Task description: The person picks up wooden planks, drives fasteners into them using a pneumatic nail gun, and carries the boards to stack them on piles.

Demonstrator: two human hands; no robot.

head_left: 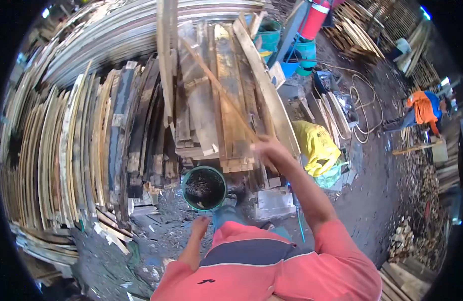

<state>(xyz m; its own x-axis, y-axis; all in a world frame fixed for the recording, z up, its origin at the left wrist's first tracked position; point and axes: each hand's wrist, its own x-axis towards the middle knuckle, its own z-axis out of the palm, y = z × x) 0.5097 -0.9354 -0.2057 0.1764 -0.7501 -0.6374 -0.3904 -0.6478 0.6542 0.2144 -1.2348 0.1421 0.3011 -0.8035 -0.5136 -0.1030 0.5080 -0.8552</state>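
My right hand [265,149] is closed around the near end of a long thin wooden strip [219,88], which slants up and left across a stack of boards [230,65]. My left hand [200,226] hangs low beside my body, just below a round green-rimmed bucket [204,188] with dark contents. Its fingers are too small and blurred to make out. The bucket stands on the floor at the near end of the board stack. A pale plank [264,75] leans along the right side of the stack.
Rows of upright boards [71,150] fill the left. Right of the stack lie a yellow bag [317,148] and a hose [359,108]. Teal buckets [305,52] stand behind. A person in orange and blue [422,108] bends at the far right.
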